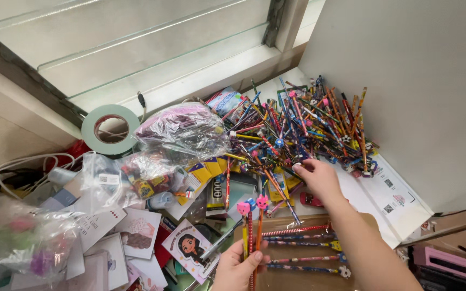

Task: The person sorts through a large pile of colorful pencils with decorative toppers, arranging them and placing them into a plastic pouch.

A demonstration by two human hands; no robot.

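A big heap of colourful pencils (303,126) with shaped eraser tops lies against the white wall at the back right. My right hand (316,180) reaches into the near edge of that heap, fingers curled among the pencils. My left hand (238,269), low in the view, grips a small upright bunch of pencils (252,223) topped with pink and blue erasers. Several more pencils (303,245) lie flat in a row on a brown cardboard surface (292,277) just under my right forearm.
A roll of pale green tape (110,129) sits at the window ledge. Clear plastic bags (182,132) of small goods, printed cards with a cartoon figure (191,248), white cables (12,172) and white paper sheets (392,199) crowd the surface.
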